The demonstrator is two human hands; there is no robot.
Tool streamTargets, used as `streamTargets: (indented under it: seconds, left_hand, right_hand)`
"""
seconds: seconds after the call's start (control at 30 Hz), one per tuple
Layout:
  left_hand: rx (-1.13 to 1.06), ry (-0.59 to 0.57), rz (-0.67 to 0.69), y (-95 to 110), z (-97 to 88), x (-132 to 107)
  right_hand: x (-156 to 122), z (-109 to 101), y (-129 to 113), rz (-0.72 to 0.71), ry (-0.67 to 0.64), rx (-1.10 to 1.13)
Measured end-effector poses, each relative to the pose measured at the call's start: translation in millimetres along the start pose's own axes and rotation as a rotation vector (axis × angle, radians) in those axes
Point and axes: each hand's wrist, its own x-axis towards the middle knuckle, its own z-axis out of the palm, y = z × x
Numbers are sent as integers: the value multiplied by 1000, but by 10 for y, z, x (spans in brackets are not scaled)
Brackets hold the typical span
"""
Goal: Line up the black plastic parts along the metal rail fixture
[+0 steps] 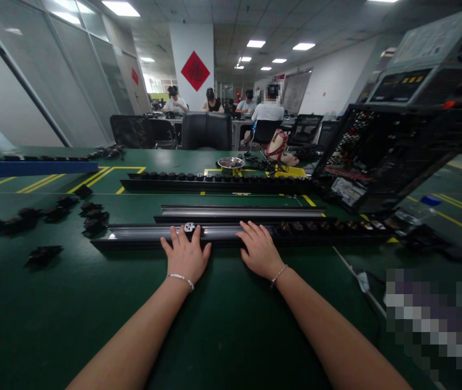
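A long black channel rail (pixel 133 234) with a shiny inner face lies across the green table. My left hand (pixel 184 253) rests on its near edge with the fingers spread, close to a small black-and-white piece (pixel 189 227) in the channel. Further right, my right hand (pixel 260 248) lies on the same rail, fingers stretched out and holding nothing. Several dark modules (pixel 324 227) sit in a row in the rail's right part. Just behind lies a second, shorter rail (pixel 239 213) with a bare channel.
Loose black modules (pixel 92 216) lie at the left. Another filled rail (pixel 214 184) stands behind, near a metal bowl (pixel 231 162). An open computer case (pixel 377 157) leans at the right, with a cable (pixel 352 271) nearby. People (pixel 269 108) sit in the background.
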Motion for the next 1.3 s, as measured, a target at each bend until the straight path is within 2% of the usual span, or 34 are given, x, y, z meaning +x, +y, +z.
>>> streamTargets:
  seconds: [0.93,1.3]
  left_hand:
    - [-148,-11,-133,-222,10,84]
    - [-178,26,-175,-295,41,111]
  right_hand:
    - [-6,-7,13,1,-3,21]
    - [-10,12,15,1,-1,18]
